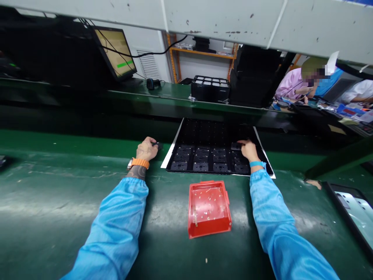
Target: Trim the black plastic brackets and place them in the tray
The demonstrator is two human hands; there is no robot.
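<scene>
A black compartment tray (201,136) lies on a white sheet (168,160), with several flat dark rectangular pieces (201,166) in its near rows. To the left of the tray, my left hand (146,149) is closed, its fingertips on a small dark object (158,145) whose kind I cannot make out. Over the tray's right side, my right hand (248,150) pinches the edge of a flat dark rectangular piece (236,146). Its thumb is partly hidden. In front of the tray sits a shallow red plastic bin (208,229) with tiny light bits scattered inside.
A green bench (87,217) spans the view under a grey beam (221,19). Behind stand a monitor (116,50), a barcode scanner (153,83) and a black box (210,91). A tray with pale panels (354,210) lies at right. Another person (291,83) sits at far right.
</scene>
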